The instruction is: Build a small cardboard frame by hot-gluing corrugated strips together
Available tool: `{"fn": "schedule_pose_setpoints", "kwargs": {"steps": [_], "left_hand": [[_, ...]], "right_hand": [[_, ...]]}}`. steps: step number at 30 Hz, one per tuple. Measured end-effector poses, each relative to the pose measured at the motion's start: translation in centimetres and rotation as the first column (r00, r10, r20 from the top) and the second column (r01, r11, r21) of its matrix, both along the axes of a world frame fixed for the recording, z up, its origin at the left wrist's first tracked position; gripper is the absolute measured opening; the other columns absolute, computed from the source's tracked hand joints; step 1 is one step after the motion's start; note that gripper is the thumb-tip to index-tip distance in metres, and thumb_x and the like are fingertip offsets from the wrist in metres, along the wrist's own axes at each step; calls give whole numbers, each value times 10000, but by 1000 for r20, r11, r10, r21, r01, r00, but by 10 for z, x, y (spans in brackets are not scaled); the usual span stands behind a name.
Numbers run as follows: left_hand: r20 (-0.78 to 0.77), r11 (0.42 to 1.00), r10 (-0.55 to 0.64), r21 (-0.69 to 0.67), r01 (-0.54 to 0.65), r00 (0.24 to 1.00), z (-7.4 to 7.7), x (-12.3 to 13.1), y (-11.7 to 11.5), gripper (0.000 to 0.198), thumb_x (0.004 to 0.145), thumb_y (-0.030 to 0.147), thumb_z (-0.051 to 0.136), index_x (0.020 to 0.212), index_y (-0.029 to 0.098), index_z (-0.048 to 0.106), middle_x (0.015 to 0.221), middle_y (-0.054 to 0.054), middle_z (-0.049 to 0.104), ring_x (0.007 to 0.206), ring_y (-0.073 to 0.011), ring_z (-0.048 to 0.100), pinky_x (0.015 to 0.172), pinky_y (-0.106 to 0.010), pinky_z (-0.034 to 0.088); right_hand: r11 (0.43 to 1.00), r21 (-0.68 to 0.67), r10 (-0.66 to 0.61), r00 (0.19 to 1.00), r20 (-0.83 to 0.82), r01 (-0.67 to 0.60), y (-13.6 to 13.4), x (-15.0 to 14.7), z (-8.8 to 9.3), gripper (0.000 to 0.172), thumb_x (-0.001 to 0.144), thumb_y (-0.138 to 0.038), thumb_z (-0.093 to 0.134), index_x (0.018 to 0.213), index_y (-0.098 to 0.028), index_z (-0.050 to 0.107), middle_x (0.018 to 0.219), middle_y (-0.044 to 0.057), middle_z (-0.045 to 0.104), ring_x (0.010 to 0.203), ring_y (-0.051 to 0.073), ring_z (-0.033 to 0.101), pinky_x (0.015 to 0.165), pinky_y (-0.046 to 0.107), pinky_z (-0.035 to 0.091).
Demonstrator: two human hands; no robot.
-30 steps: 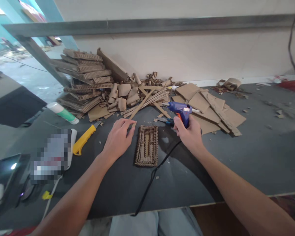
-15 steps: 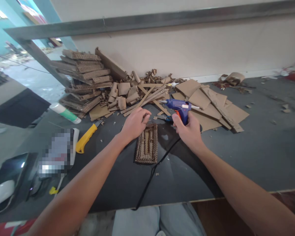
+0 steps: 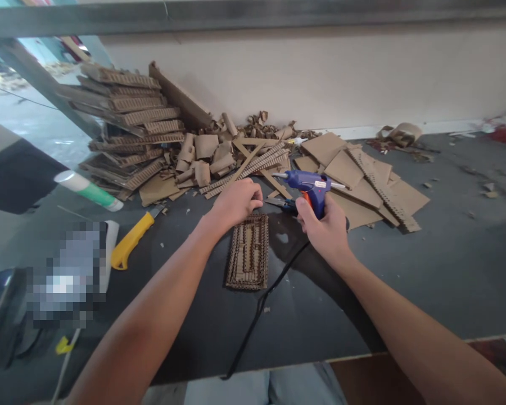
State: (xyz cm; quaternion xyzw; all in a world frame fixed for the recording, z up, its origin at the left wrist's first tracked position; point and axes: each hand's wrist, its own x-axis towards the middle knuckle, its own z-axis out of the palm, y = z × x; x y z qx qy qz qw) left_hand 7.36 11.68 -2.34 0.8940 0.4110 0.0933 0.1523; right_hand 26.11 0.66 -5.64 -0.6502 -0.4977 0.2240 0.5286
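My right hand (image 3: 326, 228) is wrapped round the handle of a blue glue gun (image 3: 307, 183), its nozzle pointing left. The gun's black cord runs down to the table's front edge. My left hand (image 3: 238, 201) is at the far end of a small rectangular corrugated cardboard piece (image 3: 248, 253), which lies on the table with nested strips inside its border. The left fingers are curled together; whatever may be between them is hidden. Just beyond, a pair of pliers or similar dark-handled tool (image 3: 280, 202) lies partly behind the glue gun.
Cardboard panels (image 3: 130, 118) are stacked at the back left, beside paper scraps (image 3: 206, 146) and corrugated strips (image 3: 253, 166). Flat cardboard sheets (image 3: 362, 180) lie at right. A yellow utility knife (image 3: 132, 239), a white-green tube (image 3: 88, 191) and a blurred-out device (image 3: 69, 275) are on the left.
The view has shifted slightly, so the things at left sit further left. My left fingers have curled closer together near the cardboard piece's far end. The glue gun stays in my right hand.
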Motion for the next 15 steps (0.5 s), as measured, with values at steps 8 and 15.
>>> {"fn": "schedule_pose_setpoints", "kwargs": {"steps": [8, 15], "left_hand": [[166, 937, -31, -339, 86, 986, 55, -39, 5, 128, 821, 325, 698, 844, 199, 696, 741, -9, 708, 702, -161, 646, 651, -278, 473], [149, 921, 57, -389, 5, 987, 71, -53, 1, 95, 755, 296, 731, 782, 206, 741, 681, -16, 705, 640, -161, 650, 610, -278, 505]], "right_hand": [[995, -55, -68, 983, 171, 78, -3, -1, 13, 320, 824, -532, 626, 739, -256, 488, 524, -49, 440, 498, 149, 425, 503, 308, 357], [999, -34, -9, 947, 321, 21, -3, -7, 13, 275, 777, -461, 647, 736, -263, 460, 518, -56, 414, 476, 135, 376, 492, 304, 333]]}}
